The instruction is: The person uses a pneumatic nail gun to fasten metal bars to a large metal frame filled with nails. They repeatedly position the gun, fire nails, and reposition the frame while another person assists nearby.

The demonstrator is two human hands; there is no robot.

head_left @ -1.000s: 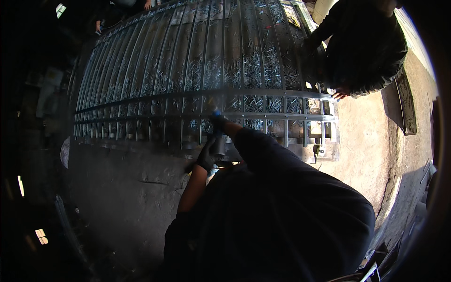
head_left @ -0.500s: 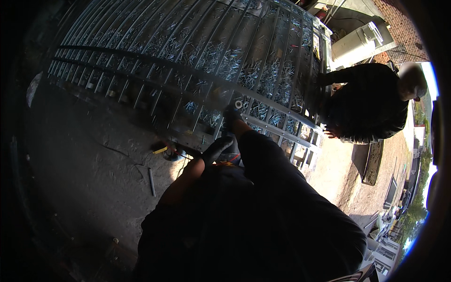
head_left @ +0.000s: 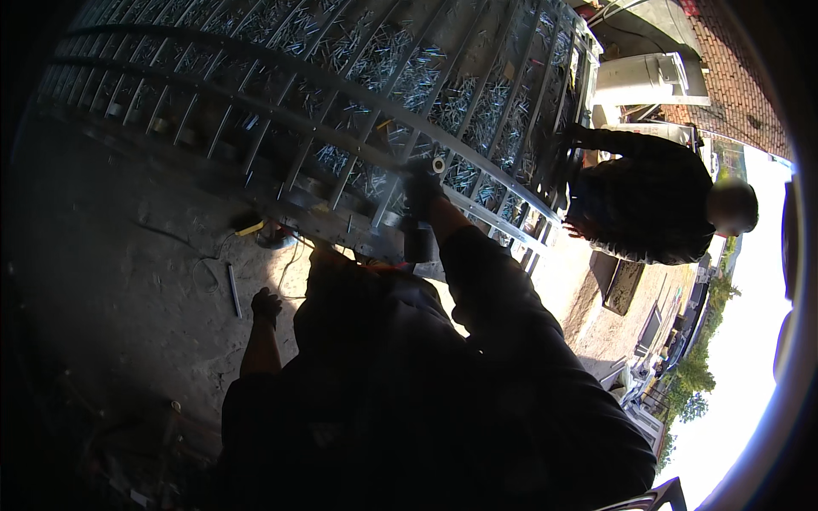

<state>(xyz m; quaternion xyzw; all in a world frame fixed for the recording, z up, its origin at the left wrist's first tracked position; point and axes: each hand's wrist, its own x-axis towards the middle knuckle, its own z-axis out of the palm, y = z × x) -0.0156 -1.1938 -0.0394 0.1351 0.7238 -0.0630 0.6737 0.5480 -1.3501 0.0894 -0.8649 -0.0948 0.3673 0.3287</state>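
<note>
At near side of metal grille [head_left: 358, 95], right hand [head_left: 421, 189] clamped on dark tool [head_left: 418, 245]; left hand [head_left: 267, 305] off left, fingers indistinct. Bars [head_left: 221, 132] appear joined; remainder unclear.

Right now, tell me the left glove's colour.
The left glove looks black or very dark; best seen in the head view.

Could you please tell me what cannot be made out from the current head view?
Head view:
- Far end of the metal frame: cut off by the upper edge.
- Middle of the tool: covered by the right hand and deep shadow.
- Loose metal pieces: too small to count.
</note>
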